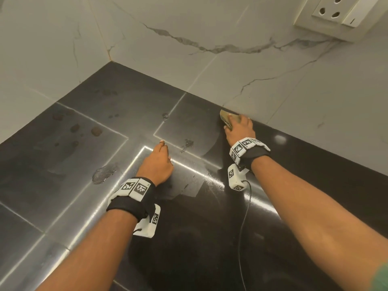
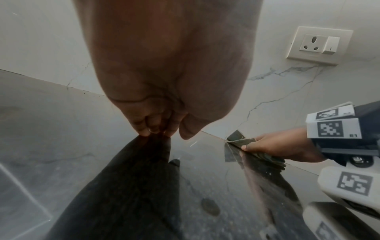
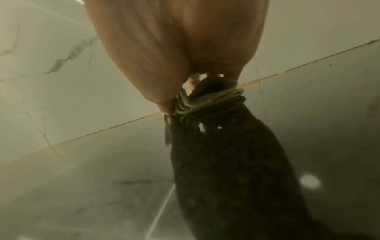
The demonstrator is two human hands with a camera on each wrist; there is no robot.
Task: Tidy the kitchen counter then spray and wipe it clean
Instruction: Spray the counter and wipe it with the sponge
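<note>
A glossy black kitchen counter (image 1: 205,232) meets a white marble-look wall. My right hand (image 1: 239,129) grips a folded greenish-yellow cloth (image 1: 225,118) and presses it on the counter right at the wall joint. From the left wrist view the cloth (image 2: 242,141) shows as stacked folds under the right hand (image 2: 277,146), thumb on its front edge. The right wrist view has the cloth (image 3: 205,99) bunched under my fingers on the seam. My left hand (image 1: 156,162) rests on the counter near the middle, fingers curled under, holding nothing; its fingertips (image 2: 144,131) touch the surface.
Wet patches and droplets lie on the counter's left half, a large smear (image 1: 105,173) and brownish drops (image 1: 96,131). A wall socket (image 1: 336,13) sits high on the right. A thin black cable (image 1: 245,217) hangs from my right wrist. The walls form a corner at the back left.
</note>
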